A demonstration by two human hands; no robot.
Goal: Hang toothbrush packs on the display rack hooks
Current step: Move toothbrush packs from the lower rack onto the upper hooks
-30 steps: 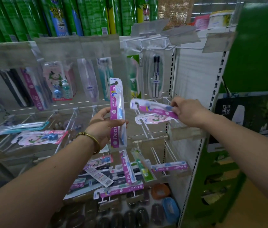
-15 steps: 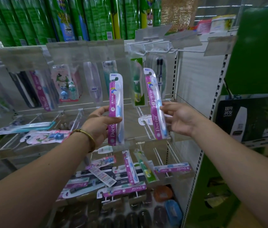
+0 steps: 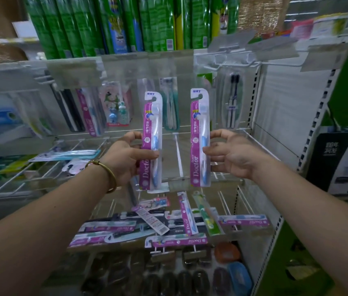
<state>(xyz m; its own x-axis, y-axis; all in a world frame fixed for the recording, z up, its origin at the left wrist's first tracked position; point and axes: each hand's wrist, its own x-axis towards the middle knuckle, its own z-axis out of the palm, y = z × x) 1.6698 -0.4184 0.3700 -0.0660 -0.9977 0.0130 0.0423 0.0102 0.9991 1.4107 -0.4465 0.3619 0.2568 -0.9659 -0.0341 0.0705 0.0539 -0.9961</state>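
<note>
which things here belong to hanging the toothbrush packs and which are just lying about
Job: left hand gripping left Doctor pack; right hand pinching right Doctor pack; wire hooks; loose packs lying below.
Lying about: green cans up top; oval cases at bottom; black box at right.

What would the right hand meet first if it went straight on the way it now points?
The right hand points left: past the Doctor pack in its grip, likely the second Doctor pack in the left hand. Depth is unclear; angled forward, the hanging green toothbrush pack instead.
</note>
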